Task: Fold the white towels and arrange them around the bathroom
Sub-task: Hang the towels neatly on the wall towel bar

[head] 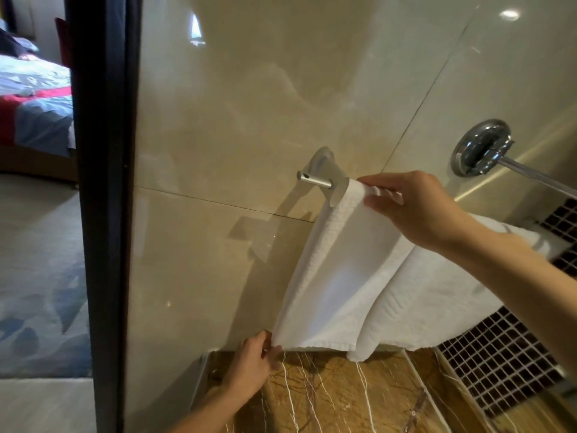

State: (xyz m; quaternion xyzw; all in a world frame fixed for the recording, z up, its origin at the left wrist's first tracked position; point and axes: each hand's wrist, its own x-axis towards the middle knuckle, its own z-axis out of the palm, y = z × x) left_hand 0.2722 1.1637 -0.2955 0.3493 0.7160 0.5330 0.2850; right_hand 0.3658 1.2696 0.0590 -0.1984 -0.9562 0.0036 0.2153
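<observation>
A white towel point(346, 276) hangs over a silver towel bar point(315, 180) fixed to the beige tiled wall. My right hand point(415, 207) pinches the towel's top fold right beside the bar's left bracket. My left hand point(253, 364) pinches the towel's lower left corner, holding it out a little from the wall. The towel falls in two overlapping folds, and its right part is hidden behind my right forearm.
A chrome wall fitting point(482, 148) with a rod slants off to the right. A brown marble ledge point(337, 398) lies below the towel, with dark mosaic tiles point(505, 364) to its right. A dark door frame point(103, 214) stands at left, with a bed point(34, 104) beyond.
</observation>
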